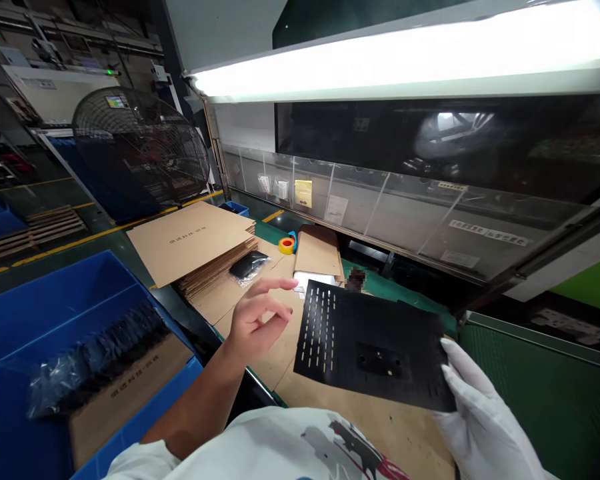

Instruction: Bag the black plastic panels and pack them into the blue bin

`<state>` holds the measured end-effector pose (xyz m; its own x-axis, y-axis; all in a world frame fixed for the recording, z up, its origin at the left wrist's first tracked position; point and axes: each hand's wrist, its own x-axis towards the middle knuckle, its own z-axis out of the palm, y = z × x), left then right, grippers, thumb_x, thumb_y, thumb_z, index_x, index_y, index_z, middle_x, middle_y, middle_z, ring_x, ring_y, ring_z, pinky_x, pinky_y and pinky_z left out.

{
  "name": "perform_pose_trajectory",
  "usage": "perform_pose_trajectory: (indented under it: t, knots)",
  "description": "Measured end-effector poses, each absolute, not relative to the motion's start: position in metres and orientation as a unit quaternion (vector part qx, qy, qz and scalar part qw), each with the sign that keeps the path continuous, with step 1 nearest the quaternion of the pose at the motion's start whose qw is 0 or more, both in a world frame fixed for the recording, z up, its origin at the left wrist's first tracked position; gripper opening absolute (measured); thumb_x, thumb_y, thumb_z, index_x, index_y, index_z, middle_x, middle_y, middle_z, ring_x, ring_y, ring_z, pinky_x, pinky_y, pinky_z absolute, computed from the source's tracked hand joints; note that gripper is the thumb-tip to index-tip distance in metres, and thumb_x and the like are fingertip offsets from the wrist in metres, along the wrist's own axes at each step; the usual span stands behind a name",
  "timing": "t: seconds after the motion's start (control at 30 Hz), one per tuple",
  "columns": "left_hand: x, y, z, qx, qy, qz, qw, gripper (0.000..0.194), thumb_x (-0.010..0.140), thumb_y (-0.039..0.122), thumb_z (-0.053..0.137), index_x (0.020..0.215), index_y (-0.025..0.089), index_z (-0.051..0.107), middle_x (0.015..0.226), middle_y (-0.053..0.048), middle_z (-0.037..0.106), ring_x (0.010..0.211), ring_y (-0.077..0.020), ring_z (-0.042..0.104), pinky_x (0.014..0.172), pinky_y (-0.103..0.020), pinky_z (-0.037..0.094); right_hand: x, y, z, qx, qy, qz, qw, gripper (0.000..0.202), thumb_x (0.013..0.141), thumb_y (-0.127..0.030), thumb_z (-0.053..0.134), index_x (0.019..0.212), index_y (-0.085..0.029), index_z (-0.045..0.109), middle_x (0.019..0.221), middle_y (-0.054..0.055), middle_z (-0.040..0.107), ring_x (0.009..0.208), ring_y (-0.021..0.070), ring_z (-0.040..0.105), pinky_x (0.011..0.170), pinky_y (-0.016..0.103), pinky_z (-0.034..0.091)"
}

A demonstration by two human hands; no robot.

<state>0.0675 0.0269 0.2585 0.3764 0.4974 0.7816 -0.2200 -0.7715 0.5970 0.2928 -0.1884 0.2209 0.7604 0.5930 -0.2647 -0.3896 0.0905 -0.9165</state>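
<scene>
1. Clamping the black panel (367, 337) by its right end in the gloved right hand (473, 400), above the worktop (397, 293), toward its near right corner.
2. Holding the bare left hand (257, 320) just beside the panel's left end, thumb and fingers apart, empty.
3. On the worktop: cardboard sheets (195, 237) stacked along the left edge; yellow tape (286, 246) near the far edge.

Fingers of gloved right hand (473, 400) partly hidden behind black panel (370, 333). Small dark patch (356, 279) just beyond panel pixelated, unidentifiable. Bright lamp (405, 63) cut by right edge, upper right. Blue bin (95, 277) cut by left and bottom edges. Strip labels (487, 232), right of frame, too small to read.
</scene>
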Motion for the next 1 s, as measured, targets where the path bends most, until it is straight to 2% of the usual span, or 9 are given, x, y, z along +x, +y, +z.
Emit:
perform_pose_trajectory:
  t: [0.1,0.2,0.27,0.33,0.43,0.63,0.73,0.83,1.0]
  knots:
    - [0.069,0.029,0.255,0.711,0.116,0.583,0.376,0.006,0.086,0.023,0.065,0.081,0.021,0.069,0.102,-0.006,0.069,0.094,-0.02,0.064,0.086,-0.037,0.052,0.297,-0.195,0.218,-0.592,-0.077,0.327,0.733,0.043,0.068,-0.035,0.08,0.11,-0.04,0.071,0.116,-0.004,0.071,0.097,0.0236,0.071,0.064,0.021,0.063]
    - [0.07,0.032,0.252,0.689,0.125,0.582,0.413,0.028,0.092,0.028,0.057,0.069,0.019,0.069,0.087,-0.005,0.069,0.085,-0.0176,0.064,0.079,-0.032,0.052,0.3,-0.198,0.215,-0.592,-0.081,0.311,0.739,0.04,0.069,-0.036,0.078,0.108,-0.041,0.071,0.114,-0.003,0.072,0.096,0.0285,0.072,0.073,0.036,0.065]
    - [0.072,0.033,0.25,0.698,0.124,0.535,0.458,0.012,0.09,0.027,0.061,0.091,0.022,0.072,0.095,-0.005,0.069,0.082,-0.0159,0.064,0.079,-0.031,0.052,0.299,-0.199,0.216,-0.588,-0.08,0.299,0.747,0.04,0.068,-0.035,0.079,0.107,-0.04,0.071,0.114,-0.001,0.072,0.094,0.0309,0.072,0.074,0.042,0.065]
    - [0.073,0.034,0.247,0.723,0.119,0.485,0.477,0.055,0.083,0.022,0.069,0.134,0.032,0.051,0.12,-0.007,0.064,0.088,-0.0151,0.065,0.084,-0.033,0.053,0.295,-0.197,0.219,-0.58,-0.068,0.294,0.757,0.042,0.064,-0.032,0.082,0.105,-0.039,0.072,0.114,0.0,0.072,0.091,0.0307,0.072,0.071,0.042,0.065]
    - [0.076,0.036,0.24,0.793,0.115,0.454,0.39,0.083,0.082,0.014,0.068,0.148,0.041,0.027,0.147,-0.008,0.043,0.112,-0.0198,0.058,0.099,-0.04,0.047,0.285,-0.194,0.227,-0.56,-0.043,0.308,0.768,0.048,0.063,-0.031,0.084,0.109,-0.038,0.071,0.111,0.0,0.074,0.089,0.0267,0.073,0.069,0.037,0.064]
    - [0.079,0.045,0.236,0.826,0.069,0.462,0.314,0.047,0.085,0.015,0.064,0.127,0.034,0.06,0.15,-0.009,0.04,0.128,-0.0256,0.049,0.103,-0.043,0.045,0.277,-0.192,0.235,-0.562,-0.048,0.319,0.762,0.05,0.064,-0.031,0.085,0.111,-0.037,0.07,0.11,-0.001,0.074,0.082,0.0182,0.071,0.063,0.025,0.059]
    - [0.078,0.045,0.238,0.807,0.108,0.473,0.338,0.014,0.082,0.028,0.069,0.094,0.024,0.075,0.116,-0.009,0.066,0.106,-0.0238,0.062,0.092,-0.037,0.05,0.28,-0.193,0.233,-0.552,-0.144,0.338,0.749,0.044,0.075,-0.047,0.073,0.116,-0.033,0.068,0.109,0.004,0.073,0.068,0.0169,0.066,0.058,0.028,0.056]
    - [0.076,0.042,0.237,0.767,0.241,0.44,0.4,0.038,0.086,0.041,0.063,0.056,0.017,0.064,0.055,0.0,0.055,0.057,-0.0132,0.053,0.057,-0.025,0.044,0.284,-0.192,0.231,-0.505,-0.206,0.417,0.727,0.049,0.078,-0.061,0.062,0.117,-0.031,0.068,0.094,0.007,0.074,0.061,0.0197,0.063,0.054,0.033,0.053]
    - [0.076,0.045,0.226,0.702,0.345,0.393,0.483,0.044,0.084,0.049,0.063,0.056,0.015,0.061,0.049,0.003,0.046,0.049,-0.0105,0.042,0.047,-0.023,0.033,0.288,-0.185,0.227,-0.464,-0.174,0.509,0.704,0.043,0.078,-0.053,0.066,0.112,-0.028,0.07,0.085,0.007,0.074,0.058,0.0209,0.064,0.052,0.034,0.052]
